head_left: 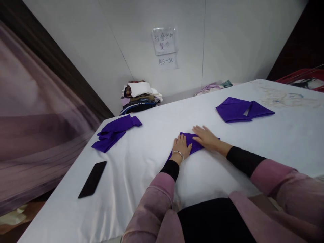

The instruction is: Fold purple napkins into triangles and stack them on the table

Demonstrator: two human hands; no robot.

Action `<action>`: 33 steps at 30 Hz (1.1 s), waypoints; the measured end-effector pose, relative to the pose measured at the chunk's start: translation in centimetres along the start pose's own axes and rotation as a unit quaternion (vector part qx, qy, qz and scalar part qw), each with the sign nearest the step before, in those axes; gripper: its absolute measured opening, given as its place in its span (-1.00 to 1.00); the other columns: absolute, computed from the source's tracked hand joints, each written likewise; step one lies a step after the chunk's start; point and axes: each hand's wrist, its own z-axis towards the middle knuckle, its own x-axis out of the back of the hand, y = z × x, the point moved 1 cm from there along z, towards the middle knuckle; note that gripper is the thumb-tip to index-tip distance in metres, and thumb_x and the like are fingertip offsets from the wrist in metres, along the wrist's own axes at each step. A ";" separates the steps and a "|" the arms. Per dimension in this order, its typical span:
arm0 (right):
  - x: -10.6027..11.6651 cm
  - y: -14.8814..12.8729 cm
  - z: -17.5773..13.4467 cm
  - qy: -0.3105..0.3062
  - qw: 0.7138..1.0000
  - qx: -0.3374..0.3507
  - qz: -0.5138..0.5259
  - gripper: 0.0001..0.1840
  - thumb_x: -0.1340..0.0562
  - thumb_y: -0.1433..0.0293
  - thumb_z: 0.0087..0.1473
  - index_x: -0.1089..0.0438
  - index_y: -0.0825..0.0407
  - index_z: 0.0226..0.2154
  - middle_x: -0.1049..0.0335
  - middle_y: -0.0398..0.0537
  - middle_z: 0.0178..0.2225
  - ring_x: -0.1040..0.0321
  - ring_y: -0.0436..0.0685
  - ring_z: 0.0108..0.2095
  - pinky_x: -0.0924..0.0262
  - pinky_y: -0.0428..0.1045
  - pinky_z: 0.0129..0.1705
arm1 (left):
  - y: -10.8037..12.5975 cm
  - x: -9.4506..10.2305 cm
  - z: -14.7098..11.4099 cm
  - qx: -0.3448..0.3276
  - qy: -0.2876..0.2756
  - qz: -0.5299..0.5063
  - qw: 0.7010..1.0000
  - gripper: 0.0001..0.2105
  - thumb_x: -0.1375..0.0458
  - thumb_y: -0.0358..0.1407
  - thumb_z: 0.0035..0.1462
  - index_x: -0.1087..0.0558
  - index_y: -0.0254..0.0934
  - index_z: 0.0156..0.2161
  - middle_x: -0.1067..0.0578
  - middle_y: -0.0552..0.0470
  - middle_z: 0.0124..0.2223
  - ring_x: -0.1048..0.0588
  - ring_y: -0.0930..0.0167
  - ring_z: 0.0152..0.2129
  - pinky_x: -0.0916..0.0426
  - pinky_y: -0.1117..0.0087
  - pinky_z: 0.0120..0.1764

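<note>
A purple cloth napkin point(188, 139), folded, lies on the white-covered table in front of me. Flat on its left part rests my left hand point(182, 147), fingers stretched forward and thumb apart, with a bracelet at the wrist. My right hand point(206, 137) is over the napkin's right part, fingers extended and spread to the left, slightly blurred. Both hands are open and cover much of the cloth. A second folded purple napkin point(233, 109) lies farther back on the right. Another purple napkin point(113, 130) is at the left edge, in loose folds.
The white tablecloth point(141, 175) has wrinkles toward the front. A flat black rectangular object point(92, 179) lies at the left. Behind the table are a stack of folded clothes point(141, 96) and more cloth point(210, 88). A sheer curtain point(43, 128) hangs at the left; handwritten paper point(164, 42) is on the wall.
</note>
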 end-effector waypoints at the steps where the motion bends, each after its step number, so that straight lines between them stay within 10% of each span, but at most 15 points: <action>1: -0.3 -1.9 0.6 -0.019 0.999 0.035 0.026 -0.28 0.19 0.00 0.20 -0.03 0.10 0.23 0.02 0.12 0.25 0.16 0.20 0.26 0.29 0.19 0.24 | 0.0 -0.1 0.0 -0.004 -0.005 0.007 1.000 -0.37 0.26 -0.07 0.20 0.06 -0.42 0.28 0.09 -0.15 0.34 0.17 0.24 0.27 0.22 0.12 0.24; 5: -1.6 -5.7 2.3 -0.082 0.988 0.072 0.106 -0.21 0.17 -0.07 0.16 0.05 0.08 0.26 0.12 0.11 0.28 0.27 0.21 0.29 0.33 0.20 0.26 | 0.0 -0.4 -0.1 -0.027 -0.015 0.031 0.999 -0.39 0.19 -0.17 0.18 0.13 -0.33 0.31 0.13 -0.07 0.35 0.23 0.22 0.28 0.24 0.08 0.24; 16: -3.6 -4.1 2.9 -0.086 0.983 0.056 0.152 -0.24 0.19 -0.05 0.17 0.16 0.01 0.29 0.13 0.09 0.29 0.23 0.20 0.28 0.29 0.23 0.24 | -0.7 0.1 -0.7 0.002 0.008 -0.032 0.999 -0.40 0.25 -0.16 0.21 0.19 -0.32 0.31 0.14 -0.09 0.35 0.19 0.22 0.27 0.20 0.07 0.24; 33: -4.8 -3.9 2.8 -0.080 0.991 0.086 0.060 -0.20 0.19 -0.09 0.14 0.04 0.05 0.26 0.08 0.08 0.27 0.19 0.24 0.27 0.22 0.22 0.24 | -8.8 1.0 -12.2 0.195 0.012 0.045 0.980 -0.42 0.29 -0.04 0.26 0.05 -0.32 0.29 0.07 -0.08 0.34 0.11 0.28 0.27 0.17 0.01 0.22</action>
